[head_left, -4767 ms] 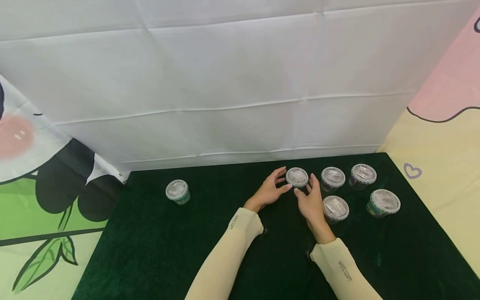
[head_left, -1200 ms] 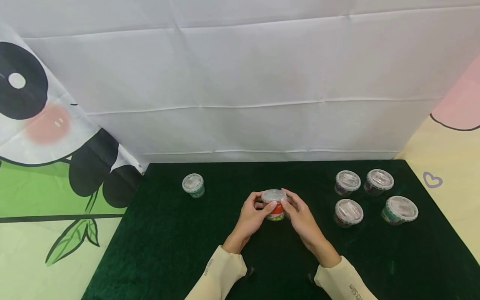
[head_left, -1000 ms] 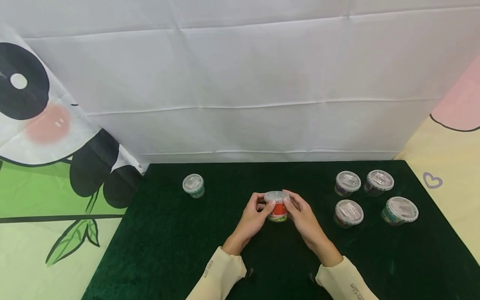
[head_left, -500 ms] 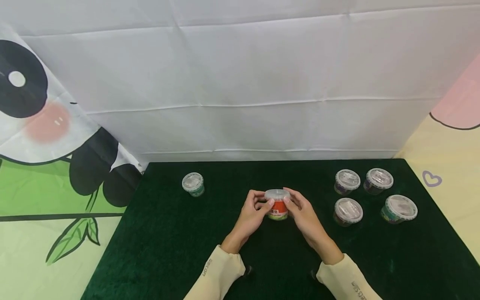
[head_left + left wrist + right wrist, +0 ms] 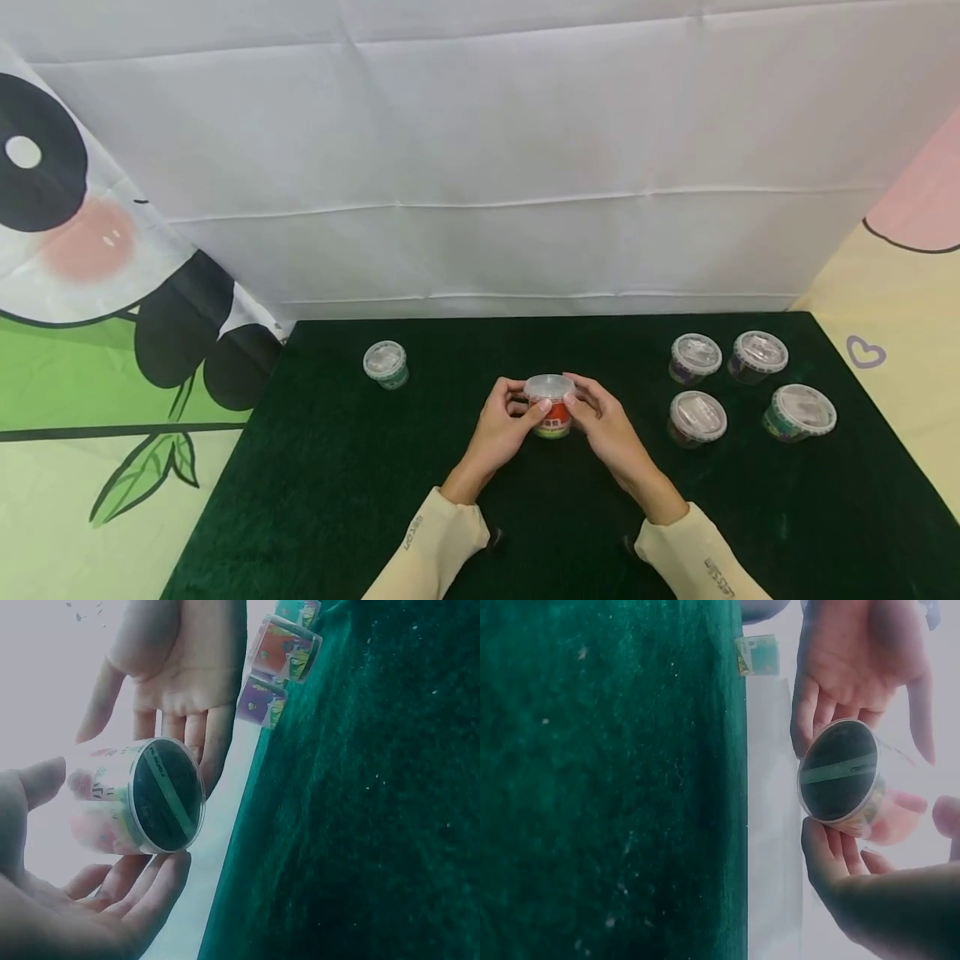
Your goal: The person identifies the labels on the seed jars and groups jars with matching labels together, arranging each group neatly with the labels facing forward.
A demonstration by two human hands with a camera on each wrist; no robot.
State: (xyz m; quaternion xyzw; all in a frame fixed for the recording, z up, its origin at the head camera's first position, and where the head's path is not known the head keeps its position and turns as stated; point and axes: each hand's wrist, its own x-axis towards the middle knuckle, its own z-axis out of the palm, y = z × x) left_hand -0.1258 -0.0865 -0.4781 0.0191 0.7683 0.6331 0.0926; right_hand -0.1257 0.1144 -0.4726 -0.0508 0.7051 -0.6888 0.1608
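Note:
A small round plastic tub (image 5: 553,414) with a clear lid and a red-and-green label is held up over the green table, between both hands. My left hand (image 5: 501,427) grips its left side, thumb on the front of the label and fingers curled behind. Opposite it, my right hand (image 5: 613,435) holds the right side the same way. The left wrist view shows the tub's dark base (image 5: 166,795), crossed by a pale green stripe, with fingertips at its rim. From the right wrist, the same base (image 5: 838,771) appears tilted between both sets of fingers.
A teal tub (image 5: 386,365) stands alone at the back left. Several more lidded tubs are grouped at the right: a purple one (image 5: 695,358), another dark one (image 5: 759,357), a brownish one (image 5: 697,418) and a green one (image 5: 800,412). A white cloth (image 5: 480,167) hangs behind the table.
Since the oldest frame, both hands have taken hold of the red tub and brought it left and nearer, away from the right group. Over the last second it has turned slightly in the fingers.

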